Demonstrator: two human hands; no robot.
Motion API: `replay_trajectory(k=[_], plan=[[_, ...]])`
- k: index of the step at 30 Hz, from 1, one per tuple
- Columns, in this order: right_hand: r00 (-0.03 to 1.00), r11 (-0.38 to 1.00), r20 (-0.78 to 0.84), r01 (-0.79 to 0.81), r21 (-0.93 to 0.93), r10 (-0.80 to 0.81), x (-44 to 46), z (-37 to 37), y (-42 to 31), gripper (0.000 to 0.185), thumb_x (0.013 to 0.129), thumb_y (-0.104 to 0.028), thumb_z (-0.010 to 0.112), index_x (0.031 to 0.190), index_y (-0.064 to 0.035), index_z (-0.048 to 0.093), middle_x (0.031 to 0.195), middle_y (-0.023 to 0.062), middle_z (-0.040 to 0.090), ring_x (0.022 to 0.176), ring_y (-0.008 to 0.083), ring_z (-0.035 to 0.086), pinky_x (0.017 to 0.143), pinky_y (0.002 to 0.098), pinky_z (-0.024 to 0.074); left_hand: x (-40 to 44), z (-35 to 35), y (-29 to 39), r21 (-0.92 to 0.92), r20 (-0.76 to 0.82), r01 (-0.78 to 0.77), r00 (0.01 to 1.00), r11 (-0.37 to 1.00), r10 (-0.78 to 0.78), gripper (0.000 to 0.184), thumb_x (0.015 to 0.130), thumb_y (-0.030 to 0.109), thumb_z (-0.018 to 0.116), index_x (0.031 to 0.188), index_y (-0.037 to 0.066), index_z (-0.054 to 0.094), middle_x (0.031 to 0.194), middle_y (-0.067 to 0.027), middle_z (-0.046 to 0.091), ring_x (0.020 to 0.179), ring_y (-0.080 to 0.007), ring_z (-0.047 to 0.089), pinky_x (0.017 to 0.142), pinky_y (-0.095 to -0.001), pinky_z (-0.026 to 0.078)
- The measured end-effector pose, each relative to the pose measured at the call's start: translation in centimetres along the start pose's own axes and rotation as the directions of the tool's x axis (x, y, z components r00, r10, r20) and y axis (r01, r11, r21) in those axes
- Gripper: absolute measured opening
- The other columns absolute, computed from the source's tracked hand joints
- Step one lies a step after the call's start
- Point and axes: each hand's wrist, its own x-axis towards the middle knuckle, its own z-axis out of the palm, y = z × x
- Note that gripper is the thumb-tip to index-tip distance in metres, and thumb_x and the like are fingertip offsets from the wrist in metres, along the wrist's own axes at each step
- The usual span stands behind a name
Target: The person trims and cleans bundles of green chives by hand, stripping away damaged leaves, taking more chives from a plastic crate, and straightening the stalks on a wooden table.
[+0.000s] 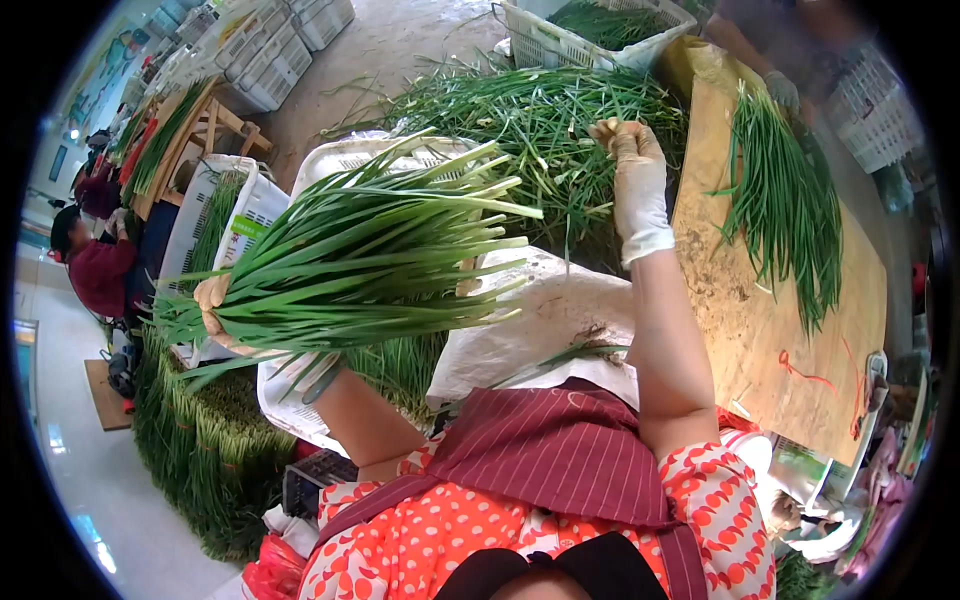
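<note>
Greens (370,250) lie in a thick bunch across your left hand (214,308), over the white crates in front of you and to your left, with the leaf tips to the left and the pale stem ends to the right.

From the far left, a person (100,272) in dark red sits near a wooden stand (210,125) that bears more leaves. Below, tied bundles (225,440) are packed side by side. Next comes a white crate (262,195) with a green label, leaves inside it. Your left hand grips the bunch from its leafy side, fingers wrapped around the edge — part of the hand is hidden under the leaves. Beneath the bunch, another white crate (285,395) shows its rim, and a white sheet (590,300) spreads to the right, in front of your apron (560,450).

Beyond the sheet is a loose green heap (540,110), with a basket (640,52) of leaves behind it. Your right hand (637,180), gloved, is raised at the heap's right side with its fingers bent; you cannot tell from this view whether they close on anything. Farther right, a wooden board (740,330) carries a second bunch (785,200) and a red tie (805,372) — and a co-worker's gloved hand (783,92) is beside that bunch's upper end.
</note>
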Motion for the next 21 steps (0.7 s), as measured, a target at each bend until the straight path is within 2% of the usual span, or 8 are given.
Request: replay_trajectory(k=[1,3,7,9,13,15,16,21], plan=[[1.0,0.911,-0.008,-0.024,-0.413,0.023,-0.1,0.1,-1.4,0.017,0.089,-0.013,0.056,0.104,-0.0049,0.058,0.104,0.006,0.061,0.099,0.0145,0.055,0.091,0.0259,0.0418,-0.1,-3.6,3.0,-0.047,-0.008,0.045,0.999,0.998,-0.045,0.014,0.085,0.02,0.038,0.089,0.009,0.047,0.086,0.0014,0.045,0.084,-0.01,0.047,0.089,-0.0299,0.038],[0.965,0.847,0.262,0.111,-0.519,0.034,-0.1,0.1,-0.8,0.033,0.087,-0.009,0.057,0.12,-0.0062,0.053,0.119,0.0069,0.056,0.109,0.0157,0.051,0.095,0.0272,0.0387,0.2,-5.6,5.1,-0.151,0.016,0.179,0.984,0.972,-0.178,0.007,0.083,0.015,0.042,0.082,0.012,0.048,0.083,0.0042,0.049,0.08,-0.0082,0.048,0.084,-0.0273,0.04],[0.71,0.988,0.69,-0.055,-0.142,0.138,-2.3,4.3,-2.9,0.041,0.079,-0.001,0.062,0.119,-0.0094,0.057,0.119,0.0063,0.059,0.105,0.0159,0.055,0.092,0.027,0.0436,1.0,2.6,-1.4,-0.409,0.152,0.308,0.951,0.859,-0.269,0.011,0.079,0.009,0.047,0.07,0.015,0.049,0.074,0.0067,0.055,0.075,-0.0093,0.05,0.079,-0.0281,0.043],[0.624,0.952,0.723,-0.259,-0.166,0.296,-2.4,4.9,-3.0,0.036,0.077,0.008,0.058,0.111,-0.0053,0.062,0.105,0.0069,0.064,0.091,0.0124,0.06,0.083,0.023,0.0481,1.0,2.5,-0.2,-0.34,0.063,0.298,0.954,0.892,-0.295,0.02,0.077,0.002,0.049,0.064,0.017,0.047,0.063,0.0083,0.053,0.075,-0.0102,0.05,0.08,-0.0285,0.043],[0.79,0.977,0.575,-0.167,-0.133,0.213,-3.6,5.7,-2.3,0.02,0.08,0.008,0.054,0.096,0.0022,0.065,0.093,0.007,0.066,0.081,0.0117,0.062,0.072,0.0234,0.051,1.0,1.1,0.5,-0.395,-0.034,0.164,0.981,0.904,-0.192,0.015,0.077,0.004,0.054,0.076,0.018,0.046,0.058,0.0093,0.047,0.063,-0.005,0.046,0.066,-0.0231,0.041],[0.779,0.955,0.554,-0.268,-0.129,0.293,-4.0,5.9,-3.6,0.018,0.084,-0.006,0.06,0.099,0.0033,0.063,0.098,0.0086,0.066,0.086,0.0113,0.061,0.081,0.024,0.0483,1.2,-1.6,2.2,-0.377,0.238,0.333,0.937,0.864,-0.257,0.013,0.079,0.005,0.052,0.081,0.017,0.047,0.063,0.0081,0.049,0.063,-0.0049,0.047,0.065,-0.0231,0.041],[0.744,0.949,0.603,-0.305,-0.08,0.29,-3.8,5.7,-3.5,0.019,0.084,-0.006,0.06,0.1,0.0031,0.063,0.099,0.0085,0.066,0.087,0.0114,0.061,0.082,0.0239,0.0476,0.6,1.6,0.4,-0.279,0.012,0.233,0.971,0.931,-0.24,0.011,0.08,0.006,0.051,0.085,0.016,0.047,0.066,0.0063,0.048,0.064,-0.0053,0.049,0.063,-0.0223,0.044],[0.617,0.969,0.747,-0.157,-0.19,0.246,-3.4,6.0,-5.2,0.022,0.083,-0.006,0.06,0.103,0.0007,0.063,0.102,0.0071,0.065,0.09,0.0129,0.06,0.085,0.0234,0.046,1.0,1.7,1.8,-0.236,-0.011,0.261,0.962,0.936,-0.272,0.016,0.085,0.002,0.043,0.077,0.016,0.046,0.067,0.0083,0.053,0.065,-0.0074,0.048,0.069,-0.0219,0.042]])
